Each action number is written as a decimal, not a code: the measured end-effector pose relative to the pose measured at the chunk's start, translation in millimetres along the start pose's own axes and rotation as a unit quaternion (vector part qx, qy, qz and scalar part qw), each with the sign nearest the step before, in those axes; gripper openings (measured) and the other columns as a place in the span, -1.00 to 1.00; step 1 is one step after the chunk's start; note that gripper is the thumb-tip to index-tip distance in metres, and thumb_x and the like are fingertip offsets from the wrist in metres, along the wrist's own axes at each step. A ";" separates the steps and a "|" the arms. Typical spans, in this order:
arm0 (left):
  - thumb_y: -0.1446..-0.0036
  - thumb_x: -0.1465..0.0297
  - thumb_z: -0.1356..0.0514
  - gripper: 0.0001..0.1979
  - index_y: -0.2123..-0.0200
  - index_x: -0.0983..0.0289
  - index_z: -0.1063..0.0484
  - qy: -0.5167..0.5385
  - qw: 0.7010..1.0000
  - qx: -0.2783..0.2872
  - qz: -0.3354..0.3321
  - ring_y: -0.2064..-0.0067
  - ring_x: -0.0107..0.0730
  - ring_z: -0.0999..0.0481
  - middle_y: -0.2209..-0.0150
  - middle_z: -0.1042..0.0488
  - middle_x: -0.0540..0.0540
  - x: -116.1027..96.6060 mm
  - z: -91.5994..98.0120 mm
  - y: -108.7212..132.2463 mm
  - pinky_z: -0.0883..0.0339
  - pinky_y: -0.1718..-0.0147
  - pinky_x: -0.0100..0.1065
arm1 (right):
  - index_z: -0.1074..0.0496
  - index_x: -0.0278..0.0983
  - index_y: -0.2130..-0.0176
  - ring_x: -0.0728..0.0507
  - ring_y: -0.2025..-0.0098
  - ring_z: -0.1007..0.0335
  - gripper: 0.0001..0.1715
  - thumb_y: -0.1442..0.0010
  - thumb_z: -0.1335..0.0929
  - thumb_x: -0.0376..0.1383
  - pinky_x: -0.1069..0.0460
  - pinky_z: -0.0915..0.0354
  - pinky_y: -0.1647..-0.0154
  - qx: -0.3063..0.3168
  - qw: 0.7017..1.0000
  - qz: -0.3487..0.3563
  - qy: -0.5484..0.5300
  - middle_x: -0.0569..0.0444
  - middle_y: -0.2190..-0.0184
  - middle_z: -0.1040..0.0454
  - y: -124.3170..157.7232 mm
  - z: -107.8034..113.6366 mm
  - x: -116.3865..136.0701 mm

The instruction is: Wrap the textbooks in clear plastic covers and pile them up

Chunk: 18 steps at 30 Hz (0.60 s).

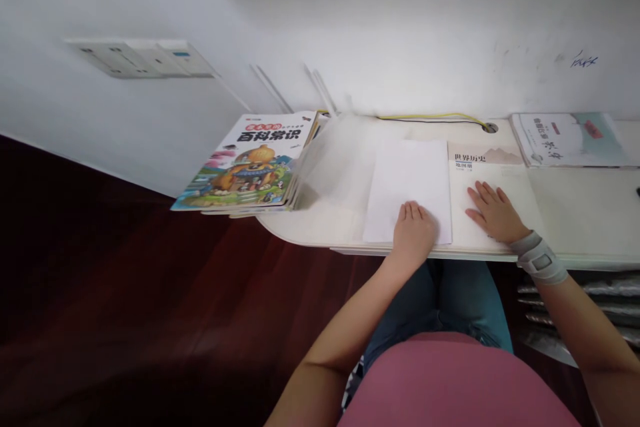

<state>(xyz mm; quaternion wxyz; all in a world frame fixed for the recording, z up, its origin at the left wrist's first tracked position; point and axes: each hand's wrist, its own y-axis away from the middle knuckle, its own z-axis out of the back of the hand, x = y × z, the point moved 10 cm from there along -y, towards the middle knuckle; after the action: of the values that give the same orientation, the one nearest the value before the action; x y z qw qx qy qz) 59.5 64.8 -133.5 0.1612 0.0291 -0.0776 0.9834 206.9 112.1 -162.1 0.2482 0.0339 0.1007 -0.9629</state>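
Note:
A history atlas with a beige cover and Chinese title lies on the white desk. Directly left of it, meeting its edge, is a plain white sheet. My left hand rests on the lower right of this sheet, fingers drawn together and partly curled; whether anything is under or in them is hidden. On the atlas cover my right hand lies flat with fingers spread, holding nothing. A grey wrist brace is wrapped round my right wrist. Clear plastic film lies left of the sheet, blurred.
A stack of colourful books overhangs the desk's rounded left end. Another book lies at the back right. A yellow cable runs along the wall to a desk hole. Plastic-wrapped items sit beneath the desk at right.

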 end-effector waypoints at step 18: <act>-0.23 0.36 -0.07 -0.47 -0.23 0.42 -0.18 0.072 0.981 -0.066 0.166 -0.22 0.04 -0.28 -0.19 -0.28 0.43 108.1 33.1 46.9 -0.19 -0.12 0.02 | -0.22 -0.44 -0.22 -0.37 -0.31 -0.02 -0.35 -0.35 -0.08 -0.09 -0.30 -0.02 -0.22 0.000 0.999 -0.010 -0.033 -0.30 -0.28 -0.12 0.0 6.1 2.5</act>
<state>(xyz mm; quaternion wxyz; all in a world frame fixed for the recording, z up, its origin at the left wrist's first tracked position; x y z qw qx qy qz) -56.8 49.4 -98.7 0.0020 -0.0662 -0.1342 0.9887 204.7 109.6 -156.4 0.2413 0.0014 0.0925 -0.9660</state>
